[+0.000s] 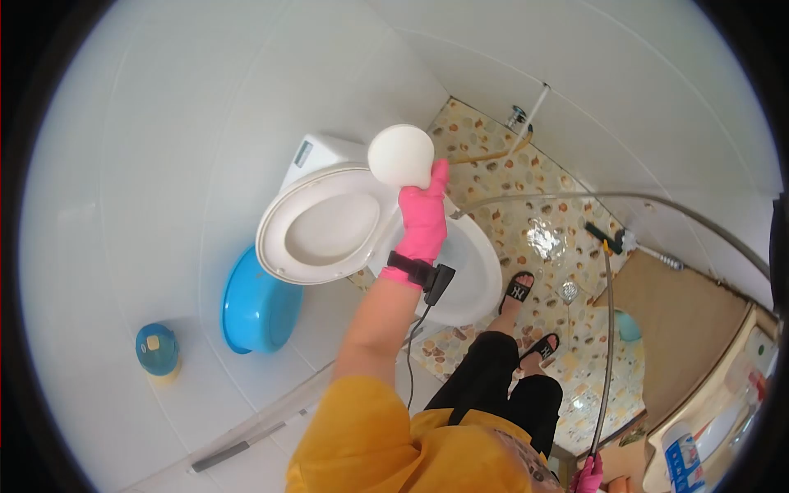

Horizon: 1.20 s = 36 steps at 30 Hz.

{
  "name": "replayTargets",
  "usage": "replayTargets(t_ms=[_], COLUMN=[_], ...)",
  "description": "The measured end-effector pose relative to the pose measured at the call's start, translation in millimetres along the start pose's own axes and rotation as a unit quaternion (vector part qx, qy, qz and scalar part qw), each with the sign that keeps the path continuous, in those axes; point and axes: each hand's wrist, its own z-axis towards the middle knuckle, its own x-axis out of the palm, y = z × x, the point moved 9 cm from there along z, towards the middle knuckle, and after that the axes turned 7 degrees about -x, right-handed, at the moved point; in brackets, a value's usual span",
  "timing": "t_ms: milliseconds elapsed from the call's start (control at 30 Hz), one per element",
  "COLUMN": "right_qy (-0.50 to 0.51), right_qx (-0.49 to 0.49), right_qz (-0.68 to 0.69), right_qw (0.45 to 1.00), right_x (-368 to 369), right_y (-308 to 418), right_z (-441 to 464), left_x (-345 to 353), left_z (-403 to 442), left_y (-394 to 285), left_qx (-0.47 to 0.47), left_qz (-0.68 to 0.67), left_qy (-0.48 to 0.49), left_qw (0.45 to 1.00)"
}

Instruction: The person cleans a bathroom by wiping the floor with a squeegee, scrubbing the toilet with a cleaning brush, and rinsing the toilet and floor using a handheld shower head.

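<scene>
In the head view, my left hand (423,218), in a pink glove, is closed around the handle of a white round shower head (400,156). Its grey hose (592,195) runs off to the right wall. Below the hand is the white toilet (485,267), its lid and seat (274,238) raised toward the wall. At the bottom edge, my right hand (588,476), also pink-gloved, is wrapped round the long grey pole of a floor brush (609,345). The brush's dark green head (604,238) rests on the floor. Part of the right hand is cut off.
A blue basin (263,304) hangs or leans at the left wall, near a blue-topped dispenser (156,349). The pebble-patterned floor (493,181) looks wet. A white-handled brush (657,251) stands by the right wall. A washbasin counter (699,386) with a blue-white packet (684,460) is at lower right.
</scene>
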Motion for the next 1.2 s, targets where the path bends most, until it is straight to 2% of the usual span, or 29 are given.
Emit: replayTargets(t_ms=[100,133,167,233,333,433,500,567,700,800,900,1067,1133,1200], right_qy=[0.029,0.021,0.080,0.073,0.096,0.085,0.082,0.079,0.074,0.067,0.061,0.061,0.059,0.062], right_qx=[-0.021,-0.075,0.022,-0.079,-0.090,-0.118,-0.133,-0.147,-0.177,-0.177,-0.170,-0.173,-0.175,-0.177], right_qz=[-0.068,-0.057,-0.106,-0.232,-0.209,-0.229,-0.240,-0.249,-0.274,-0.282,-0.281,-0.288,-0.293,-0.298], right_qw=[0.997,0.995,0.991,0.967,0.969,0.962,0.958,0.954,0.942,0.940,0.943,0.940,0.938,0.936], right_x=[-15,-9,-12,4,-8,-14,-18,-20,-23,-20,-15,-5,-5,-4], right_y=[-21,8,18,113,78,81,79,77,68,71,90,119,129,137], right_z=[18,8,-1,-38,-5,5,10,15,22,32,33,36,38,41], left_x=[-25,-35,-43,-69,-110,-167,-210,-251,-304,-316,-333,-384,-405,-424], left_z=[7,9,13,22,22,10,11,4,-1,-6,-14,-14,-32,-38], left_y=[-42,-51,-62,-73,-112,-161,-171,-172,-136,-86,-76,-59,-69,-69], left_qx=[0.005,-0.007,0.001,0.001,0.001,0.063,0.062,0.060,0.021,-0.128,-0.133,-0.146,-0.129,-0.142], left_qz=[-0.075,-0.122,-0.135,-0.258,-0.286,-0.266,-0.282,-0.295,-0.356,-0.388,-0.342,-0.309,-0.268,-0.236], left_qy=[-0.025,-0.038,-0.045,-0.096,-0.127,-0.141,-0.167,-0.191,-0.155,-0.129,-0.106,-0.162,-0.232,-0.225], left_qw=[0.997,0.992,0.990,0.961,0.950,0.951,0.943,0.934,0.921,0.904,0.924,0.926,0.926,0.934])
